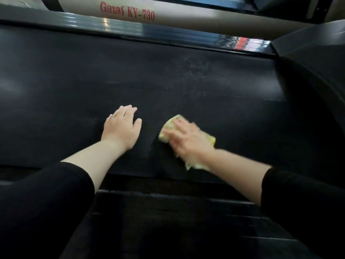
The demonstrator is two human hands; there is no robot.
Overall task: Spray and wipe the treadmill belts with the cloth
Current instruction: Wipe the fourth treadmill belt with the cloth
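- Since the right hand is down on the yellow cloth, I'd call this the wiping part; the cloth lies on the treadmill belt, toward the belt's near edge and a bit right of its middle
- fingers there look laid flat across the top of the cloth, pressing it down rather than balled round it; that hand is blurry though, so I can't swear the thumb isn't tucking an edge
- left hand is palm-down on the belt too, about mid-width; fingers relaxed and spread, holding nothing; a strip of bare belt shows between it and the cloth
- honestly that brace seems smart; a belt can creep under a sideways push, so lean some weight there
- there's a pale speckle of spray higher up the belt, toward its far edge; I'd take overlapping strokes across the belt's width and work up into that patch before it dries
- keep the palm flat so the whole pad of cloth makes contact; refold to a clean face once it looks grubby
- no spray bottle in view, fyi
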